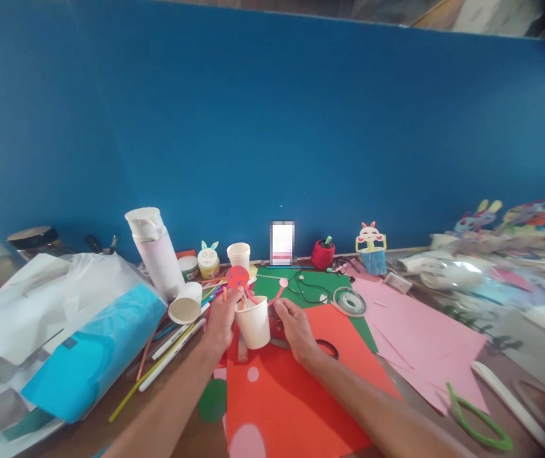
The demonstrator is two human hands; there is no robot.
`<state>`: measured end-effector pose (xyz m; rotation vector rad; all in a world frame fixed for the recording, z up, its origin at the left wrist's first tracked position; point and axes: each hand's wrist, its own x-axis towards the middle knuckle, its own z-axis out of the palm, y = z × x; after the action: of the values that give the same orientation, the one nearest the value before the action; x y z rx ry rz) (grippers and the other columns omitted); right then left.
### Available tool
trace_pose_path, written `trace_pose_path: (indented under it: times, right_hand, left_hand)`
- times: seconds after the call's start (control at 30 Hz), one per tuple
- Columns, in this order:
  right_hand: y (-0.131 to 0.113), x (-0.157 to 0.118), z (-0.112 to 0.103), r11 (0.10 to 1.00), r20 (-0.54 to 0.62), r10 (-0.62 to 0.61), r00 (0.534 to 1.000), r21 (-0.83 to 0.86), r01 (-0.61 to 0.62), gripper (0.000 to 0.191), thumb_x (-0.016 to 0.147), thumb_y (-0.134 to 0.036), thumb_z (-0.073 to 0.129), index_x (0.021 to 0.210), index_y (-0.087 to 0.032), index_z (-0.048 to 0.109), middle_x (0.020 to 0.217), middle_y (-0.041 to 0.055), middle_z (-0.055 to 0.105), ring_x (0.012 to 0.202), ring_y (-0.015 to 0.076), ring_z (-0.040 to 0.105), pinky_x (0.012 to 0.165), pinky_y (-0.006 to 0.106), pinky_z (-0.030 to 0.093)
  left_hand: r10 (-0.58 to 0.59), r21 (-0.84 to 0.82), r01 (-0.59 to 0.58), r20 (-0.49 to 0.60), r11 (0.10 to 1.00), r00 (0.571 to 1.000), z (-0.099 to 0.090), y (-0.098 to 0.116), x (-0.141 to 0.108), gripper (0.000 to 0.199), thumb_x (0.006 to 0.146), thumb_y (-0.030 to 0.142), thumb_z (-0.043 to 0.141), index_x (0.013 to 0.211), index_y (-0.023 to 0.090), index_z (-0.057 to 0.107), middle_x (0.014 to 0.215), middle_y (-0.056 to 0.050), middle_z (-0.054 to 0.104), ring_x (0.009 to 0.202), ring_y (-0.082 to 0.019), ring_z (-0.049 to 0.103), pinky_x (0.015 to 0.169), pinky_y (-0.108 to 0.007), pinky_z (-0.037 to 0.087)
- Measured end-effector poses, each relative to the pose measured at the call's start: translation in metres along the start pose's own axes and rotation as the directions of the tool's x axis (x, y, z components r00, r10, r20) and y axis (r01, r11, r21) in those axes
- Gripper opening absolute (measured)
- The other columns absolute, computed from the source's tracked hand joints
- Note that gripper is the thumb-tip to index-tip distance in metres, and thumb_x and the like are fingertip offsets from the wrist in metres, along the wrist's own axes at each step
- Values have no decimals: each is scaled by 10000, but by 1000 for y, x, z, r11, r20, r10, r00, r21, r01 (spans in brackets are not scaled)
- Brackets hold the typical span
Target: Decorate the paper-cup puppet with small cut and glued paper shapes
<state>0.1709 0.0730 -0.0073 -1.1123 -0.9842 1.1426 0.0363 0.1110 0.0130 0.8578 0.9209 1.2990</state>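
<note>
A white paper cup (255, 326) is tilted between my hands above a red paper sheet (310, 388). My left hand (222, 319) is closed at the cup's left rim, its thumb near a red paper disc (238, 277) with small drawn marks. On the cup's right side, my right hand (294, 326) pinches the lower part of a thin red strip (279, 292), which has a pink disc (283, 282) at its top. Whether the strip is joined to the cup I cannot tell. Scissors (328, 348) lie partly hidden behind my right hand.
A tape roll (349, 301) rests on green paper (315, 286), with pink paper (425, 337) to the right. Another paper cup (185, 304) lies left, near several pens and a white bottle (155, 251). Blue packaging (95, 350) covers the left side. A blue panel (272, 127) stands behind.
</note>
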Motion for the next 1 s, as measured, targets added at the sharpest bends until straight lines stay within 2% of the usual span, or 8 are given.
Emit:
trace_pose_path:
  times: [0.2,0.47,0.67,1.0]
  right_hand:
    - [-2,0,-1,999,0,-27,1000,-33,27,340,741,-461,491,606,-150,513,561,-15,520,468,73,397,447,192,294]
    - [-4,-2,0,997,7,-73,997,-15,73,311,759,-430,478,636,-149,531,576,-6,522,490,79,409,461,196,311]
    - [-9,-7,1,996,29,-93,995,-1,93,241,757,-367,495,621,-169,516,562,-28,497,516,85,427,523,207,372]
    - [-8,-10,4,982,29,-177,984,-63,179,157,741,-315,516,754,-164,557,649,-1,537,612,114,477,578,222,394]
  left_hand:
    - [37,-23,-38,-40,999,999,-2,-3,4,235,617,343,627,705,127,609,597,-7,623,532,-124,550,571,-243,402]
    - [41,-85,-47,-66,995,997,-6,-4,7,254,600,322,640,766,131,617,675,-18,645,593,-135,572,621,-256,417]
    - [34,-54,-41,-113,998,993,-6,-5,9,264,579,347,647,714,122,615,651,-32,642,594,-154,573,604,-265,421]
    - [28,-67,-36,-114,997,993,-5,-3,8,276,579,352,650,718,117,609,646,-31,640,564,-146,560,594,-268,419]
